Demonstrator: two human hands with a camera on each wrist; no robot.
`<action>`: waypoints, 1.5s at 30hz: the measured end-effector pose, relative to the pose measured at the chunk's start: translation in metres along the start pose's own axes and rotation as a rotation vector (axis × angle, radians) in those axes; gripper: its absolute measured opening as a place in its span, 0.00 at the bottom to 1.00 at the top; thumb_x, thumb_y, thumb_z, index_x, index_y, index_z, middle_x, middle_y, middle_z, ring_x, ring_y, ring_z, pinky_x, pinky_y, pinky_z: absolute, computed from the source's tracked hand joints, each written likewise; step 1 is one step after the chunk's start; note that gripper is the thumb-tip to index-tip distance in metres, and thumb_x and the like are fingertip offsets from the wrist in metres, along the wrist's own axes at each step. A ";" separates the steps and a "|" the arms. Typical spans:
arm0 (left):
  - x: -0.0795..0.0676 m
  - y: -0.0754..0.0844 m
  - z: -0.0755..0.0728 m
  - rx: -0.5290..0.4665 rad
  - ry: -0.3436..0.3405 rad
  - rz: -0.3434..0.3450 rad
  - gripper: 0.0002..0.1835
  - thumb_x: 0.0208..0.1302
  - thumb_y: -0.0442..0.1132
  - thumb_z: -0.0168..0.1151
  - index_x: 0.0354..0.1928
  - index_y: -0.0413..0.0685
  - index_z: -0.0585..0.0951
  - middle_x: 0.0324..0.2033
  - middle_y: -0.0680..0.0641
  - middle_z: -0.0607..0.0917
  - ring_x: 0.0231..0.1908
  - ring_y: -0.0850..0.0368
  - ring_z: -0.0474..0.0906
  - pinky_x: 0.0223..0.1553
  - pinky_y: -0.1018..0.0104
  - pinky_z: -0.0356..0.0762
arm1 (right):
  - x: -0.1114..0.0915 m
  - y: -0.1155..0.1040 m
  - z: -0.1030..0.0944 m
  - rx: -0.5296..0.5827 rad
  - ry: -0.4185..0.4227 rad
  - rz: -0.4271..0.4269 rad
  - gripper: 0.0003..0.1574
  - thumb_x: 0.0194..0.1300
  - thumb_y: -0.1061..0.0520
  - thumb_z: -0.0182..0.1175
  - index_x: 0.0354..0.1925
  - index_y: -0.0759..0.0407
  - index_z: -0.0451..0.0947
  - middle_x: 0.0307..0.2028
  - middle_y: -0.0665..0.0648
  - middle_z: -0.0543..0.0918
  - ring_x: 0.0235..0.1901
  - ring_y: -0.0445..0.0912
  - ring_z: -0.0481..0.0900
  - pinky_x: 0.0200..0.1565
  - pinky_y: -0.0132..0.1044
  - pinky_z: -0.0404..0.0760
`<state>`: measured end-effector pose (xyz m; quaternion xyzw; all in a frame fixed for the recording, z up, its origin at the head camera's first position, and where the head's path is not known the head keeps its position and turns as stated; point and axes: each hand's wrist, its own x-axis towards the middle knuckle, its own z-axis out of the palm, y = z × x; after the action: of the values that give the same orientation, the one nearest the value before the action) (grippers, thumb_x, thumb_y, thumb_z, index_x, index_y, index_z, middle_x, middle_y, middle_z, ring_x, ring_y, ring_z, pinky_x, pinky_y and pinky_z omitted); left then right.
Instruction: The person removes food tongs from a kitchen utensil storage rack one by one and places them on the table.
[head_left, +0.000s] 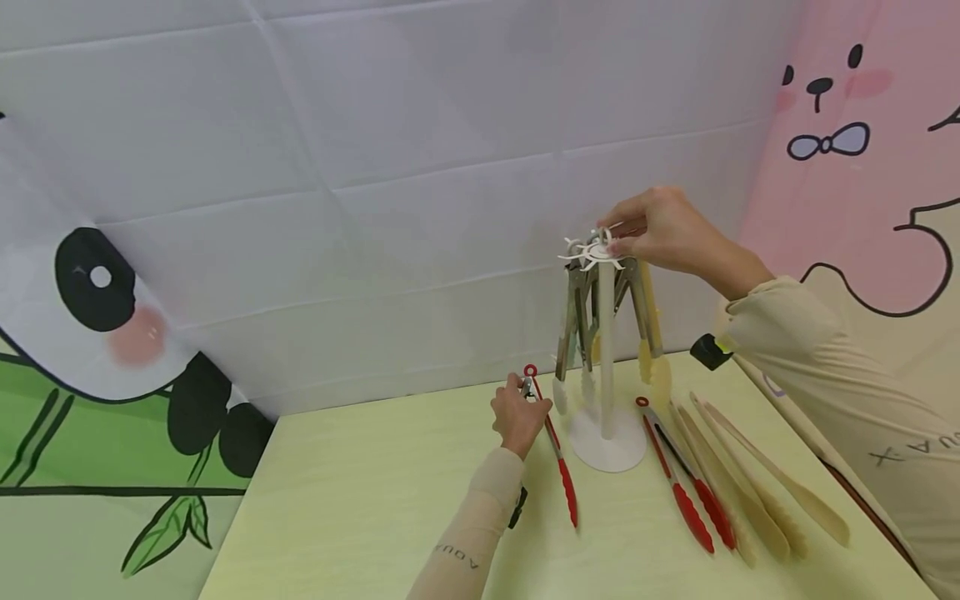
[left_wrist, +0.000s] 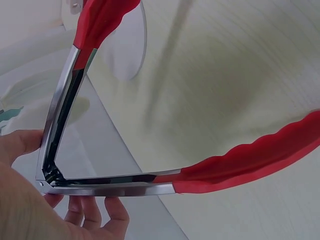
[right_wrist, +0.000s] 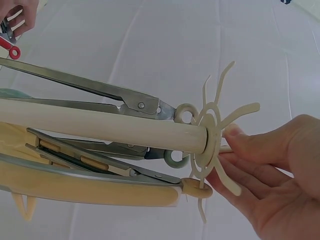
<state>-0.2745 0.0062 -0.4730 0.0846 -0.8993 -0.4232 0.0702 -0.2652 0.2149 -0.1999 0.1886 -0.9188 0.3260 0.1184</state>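
My left hand (head_left: 517, 421) holds a pair of red-tipped metal tongs (left_wrist: 120, 190) near the hinge, thumb on one arm and fingers on the other. In the left wrist view the tongs' arms are spread wide, and their red ring shows above the hand in the head view. To the right stands a white hook rack (head_left: 606, 358) with a round base. My right hand (head_left: 663, 233) is at its top, thumb and fingers pinching one of the curved hooks (right_wrist: 240, 114). Several tongs (right_wrist: 140, 106) hang by their rings from the other hooks.
On the table (head_left: 360, 483), right of the rack, lies a second pair of red-tipped tongs (head_left: 684, 508). Beige tongs (head_left: 750, 500) lie beside it, near the right edge. A white cloth wall (head_left: 420, 208) rises behind the table.
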 end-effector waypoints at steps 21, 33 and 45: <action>0.001 -0.012 0.012 0.084 -0.015 0.024 0.21 0.44 0.42 0.71 0.39 0.47 0.72 0.29 0.48 0.70 0.42 0.44 0.68 0.34 0.43 0.67 | 0.000 -0.009 0.001 -0.069 -0.035 -0.029 0.19 0.59 0.68 0.58 0.50 0.72 0.78 0.44 0.69 0.82 0.44 0.58 0.82 0.43 0.49 0.79; 0.003 -0.017 0.023 0.133 -0.014 0.005 0.24 0.46 0.43 0.72 0.44 0.46 0.73 0.34 0.44 0.72 0.45 0.41 0.68 0.37 0.37 0.68 | 0.003 -0.018 0.001 -0.170 -0.063 -0.072 0.19 0.57 0.72 0.57 0.48 0.78 0.76 0.44 0.73 0.81 0.43 0.61 0.82 0.44 0.49 0.79; 0.012 -0.032 0.029 0.171 -0.005 -0.034 0.25 0.46 0.45 0.72 0.43 0.43 0.72 0.35 0.42 0.73 0.44 0.40 0.69 0.37 0.38 0.70 | 0.002 -0.019 0.003 -0.155 -0.036 -0.076 0.18 0.58 0.72 0.57 0.48 0.76 0.77 0.43 0.72 0.81 0.42 0.60 0.82 0.42 0.49 0.80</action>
<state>-0.2893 0.0052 -0.5151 0.1046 -0.9308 -0.3462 0.0535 -0.2593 0.1989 -0.1917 0.2195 -0.9354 0.2455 0.1285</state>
